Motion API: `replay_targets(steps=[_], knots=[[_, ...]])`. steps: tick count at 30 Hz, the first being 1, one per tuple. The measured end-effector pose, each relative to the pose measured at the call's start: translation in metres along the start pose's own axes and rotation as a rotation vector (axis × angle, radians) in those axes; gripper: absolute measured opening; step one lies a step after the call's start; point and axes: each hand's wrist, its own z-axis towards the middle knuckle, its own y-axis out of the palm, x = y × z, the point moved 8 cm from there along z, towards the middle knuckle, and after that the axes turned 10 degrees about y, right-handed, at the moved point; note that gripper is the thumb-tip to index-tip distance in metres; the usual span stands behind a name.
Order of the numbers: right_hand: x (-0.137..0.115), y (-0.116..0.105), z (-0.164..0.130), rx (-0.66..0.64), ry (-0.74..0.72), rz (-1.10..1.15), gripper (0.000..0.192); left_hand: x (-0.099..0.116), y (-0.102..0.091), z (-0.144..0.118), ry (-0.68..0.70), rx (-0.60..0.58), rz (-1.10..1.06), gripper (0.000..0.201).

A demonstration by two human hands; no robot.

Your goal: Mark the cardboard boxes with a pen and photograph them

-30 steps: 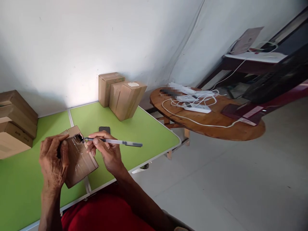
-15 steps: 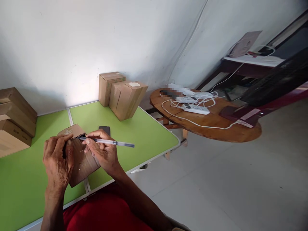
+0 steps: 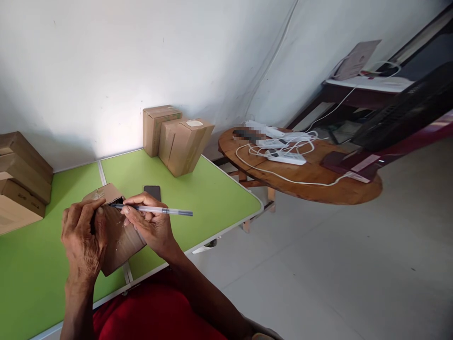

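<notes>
My left hand (image 3: 83,238) grips a small taped cardboard box (image 3: 118,241), held tilted above the green table (image 3: 212,198). My right hand (image 3: 150,224) holds a clear pen (image 3: 166,211) nearly level, its tip pressed against the box's upper edge by my left thumb. A dark phone (image 3: 152,191) lies flat on the table just behind my hands.
Two upright cardboard boxes (image 3: 177,139) stand at the table's back edge. More boxes (image 3: 19,182) are stacked at the left. A round wooden table (image 3: 318,182) with a power strip (image 3: 286,158) and white cables stands to the right, over a pale floor.
My right hand and the pen have slid left, so the tip has moved along the box's top edge. The box sits slightly lower in my left hand.
</notes>
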Motion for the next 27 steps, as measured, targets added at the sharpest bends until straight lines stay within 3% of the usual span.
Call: replay_targets(steps=[10, 19, 24, 27], knots=[[-0.007, -0.009, -0.006, -0.054, 0.008, -0.158, 0.027, -0.004, -0.003, -0.001, -0.008, 0.016, 0.028, 0.026], [-0.019, -0.034, -0.009, 0.126, 0.000, -0.227, 0.025, -0.005, -0.004, -0.001, 0.000, 0.024, 0.016, 0.025], [-0.008, -0.070, -0.004, 0.286, -0.035, -0.252, 0.028, -0.008, -0.004, -0.002, -0.013, 0.022, 0.027, 0.026], [0.006, -0.101, 0.003, 0.344, 0.067, -0.632, 0.030, -0.009, -0.003, -0.003, -0.014, 0.024, 0.025, 0.025]])
